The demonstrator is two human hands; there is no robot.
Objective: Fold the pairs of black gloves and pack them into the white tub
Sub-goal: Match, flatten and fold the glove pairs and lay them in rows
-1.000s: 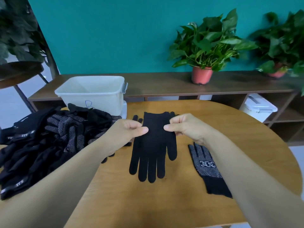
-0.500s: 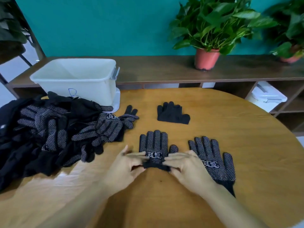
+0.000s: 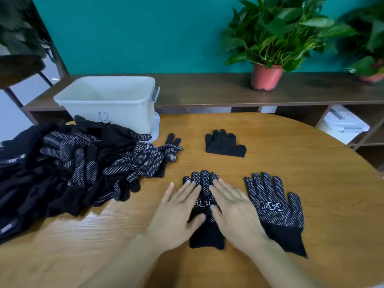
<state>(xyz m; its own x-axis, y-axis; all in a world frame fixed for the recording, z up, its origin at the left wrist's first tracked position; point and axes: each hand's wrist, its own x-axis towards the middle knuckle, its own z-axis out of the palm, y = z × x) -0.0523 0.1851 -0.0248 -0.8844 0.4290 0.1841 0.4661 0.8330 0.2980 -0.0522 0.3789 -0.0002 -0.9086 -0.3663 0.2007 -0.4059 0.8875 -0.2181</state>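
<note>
A black dotted glove (image 3: 204,185) lies flat on the wooden table (image 3: 311,183), fingers pointing away from me. My left hand (image 3: 176,213) and my right hand (image 3: 234,210) both press flat on it with straight fingers, one on each side. A second dotted glove (image 3: 274,206) lies just to the right, untouched. A folded black pair (image 3: 223,143) sits farther back in the middle. A big heap of black gloves (image 3: 68,167) covers the table's left. The white tub (image 3: 116,100) stands behind the heap and looks empty.
Behind the table runs a dark wooden shelf (image 3: 207,90) with a potted plant (image 3: 268,38) and a second plant (image 3: 372,48) at the far right. A white lidded box (image 3: 342,123) sits low in the shelf on the right.
A second ago both hands held a glove up by its cuff. It now lies dotted side up on the table, and both hands went from pinching the cuff to pressing flat.
</note>
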